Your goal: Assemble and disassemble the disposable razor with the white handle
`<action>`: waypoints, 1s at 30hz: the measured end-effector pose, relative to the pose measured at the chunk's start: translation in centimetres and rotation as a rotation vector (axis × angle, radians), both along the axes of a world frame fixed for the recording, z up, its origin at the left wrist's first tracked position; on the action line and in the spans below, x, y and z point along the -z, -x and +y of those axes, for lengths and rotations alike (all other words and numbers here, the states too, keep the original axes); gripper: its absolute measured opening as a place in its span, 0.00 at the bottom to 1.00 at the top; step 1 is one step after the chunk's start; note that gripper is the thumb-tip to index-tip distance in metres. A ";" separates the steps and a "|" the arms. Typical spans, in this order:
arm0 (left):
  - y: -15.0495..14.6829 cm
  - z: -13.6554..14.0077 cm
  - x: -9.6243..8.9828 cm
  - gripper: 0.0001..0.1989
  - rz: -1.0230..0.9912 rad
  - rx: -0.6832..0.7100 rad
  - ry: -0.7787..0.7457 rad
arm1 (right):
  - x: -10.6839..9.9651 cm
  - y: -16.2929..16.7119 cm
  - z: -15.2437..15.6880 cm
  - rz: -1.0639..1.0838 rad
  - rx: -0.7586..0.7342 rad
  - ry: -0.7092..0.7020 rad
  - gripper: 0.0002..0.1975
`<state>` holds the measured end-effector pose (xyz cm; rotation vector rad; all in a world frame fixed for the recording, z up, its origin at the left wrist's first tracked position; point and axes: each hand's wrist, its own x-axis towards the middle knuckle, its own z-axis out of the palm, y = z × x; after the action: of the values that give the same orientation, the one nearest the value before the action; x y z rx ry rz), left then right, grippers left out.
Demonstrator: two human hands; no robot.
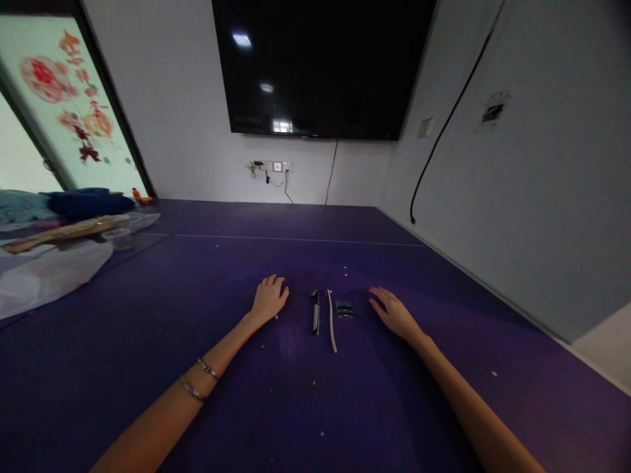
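My left hand (269, 297) rests palm down on the purple surface (290, 394), fingers apart and nothing in it. To its right lies a razor (316, 318) with a dark head and a grey-and-black handle. Beside the razor is a slim, slightly curved white stick (332, 323) with a small head at its far end; its kind is too small to make out. A small flat dark packet (344, 309) with a clear edge lies right of the stick. My right hand (392, 311) lies empty on the surface, fingers stretched out toward the packet without touching it.
Clear plastic bags (59, 269), a long tan item (69, 231) and folded blue cloth (91, 202) lie at the left. A large television (325, 72) hangs on the back wall above sockets (277, 167). A black cable (451, 118) dangles along the right wall.
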<state>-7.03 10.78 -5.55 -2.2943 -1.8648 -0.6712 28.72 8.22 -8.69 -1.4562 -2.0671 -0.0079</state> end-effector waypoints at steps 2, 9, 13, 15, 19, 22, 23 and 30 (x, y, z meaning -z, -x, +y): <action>1.0 0.6 0.8 0.22 0.065 -0.076 0.003 | 0.6 -1.3 0.4 -0.068 0.056 0.018 0.22; 2.0 1.3 2.2 0.24 0.158 -0.107 0.123 | 1.3 -1.9 0.5 -0.157 0.133 0.077 0.22; 1.9 1.2 2.0 0.24 0.156 -0.099 0.121 | 1.1 -1.7 0.4 -0.160 0.148 0.083 0.22; 1.8 1.1 1.9 0.24 0.153 -0.096 0.119 | 1.1 -1.7 0.3 -0.155 0.150 0.081 0.22; 1.7 0.8 1.3 0.22 0.125 -0.108 0.109 | 1.0 -1.7 0.3 -0.155 0.142 0.071 0.21; 1.3 0.2 0.2 0.17 0.079 -0.106 0.041 | 0.9 -1.6 0.3 -0.153 0.146 0.068 0.21; 0.9 0.0 -0.3 0.16 0.063 -0.097 0.010 | 0.8 -1.5 0.3 -0.152 0.148 0.067 0.21; -4.5 -2.1 -2.9 0.13 -0.046 0.053 0.302 | 0.2 -1.2 -0.1 -0.160 0.174 0.099 0.21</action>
<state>-2.54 8.65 -2.64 -2.5359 -2.0565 -0.4791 29.90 8.10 -8.87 -1.7431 -2.0845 -0.0951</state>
